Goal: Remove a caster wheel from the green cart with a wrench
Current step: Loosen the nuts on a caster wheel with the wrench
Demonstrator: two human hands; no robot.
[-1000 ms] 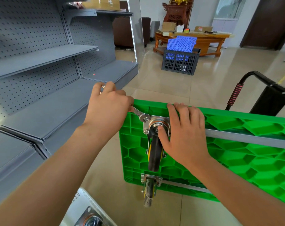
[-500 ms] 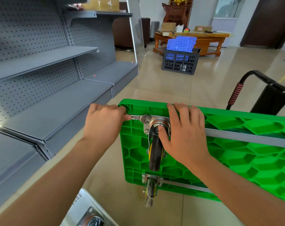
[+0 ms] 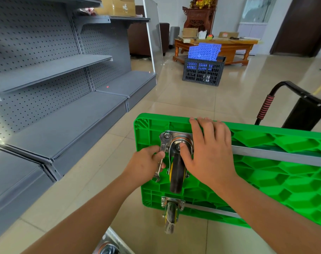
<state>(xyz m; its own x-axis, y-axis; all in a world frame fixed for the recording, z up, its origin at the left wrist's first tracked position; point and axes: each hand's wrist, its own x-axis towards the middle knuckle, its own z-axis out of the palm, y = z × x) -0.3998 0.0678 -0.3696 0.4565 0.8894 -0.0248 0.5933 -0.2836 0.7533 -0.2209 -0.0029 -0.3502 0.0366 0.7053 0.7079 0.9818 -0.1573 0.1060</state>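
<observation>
Wrench set on a caster-plate bolt of the overturned green cart (image 3: pixel 266 162).

The left hand (image 3: pixel 144 165) gripped the wrench (image 3: pixel 162 153), fingers curled round its shank; its upper end sat on the bolt (image 3: pixel 166 135) at the mounting plate's far-left corner. The right hand (image 3: pixel 208 153) lay on the caster wheel (image 3: pixel 176 176), fingers straight over the cart's edge and thumb pressing the swivel housing. A second caster (image 3: pixel 171 216) stood nearer, by the tiled floor.

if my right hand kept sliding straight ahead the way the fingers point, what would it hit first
Little, probably. The right hand lies on the caster plate with fingertips already at the cart edge. Past that edge the line looks free over bare floor; the crate stands much farther off, though depth is hard to judge.
</observation>
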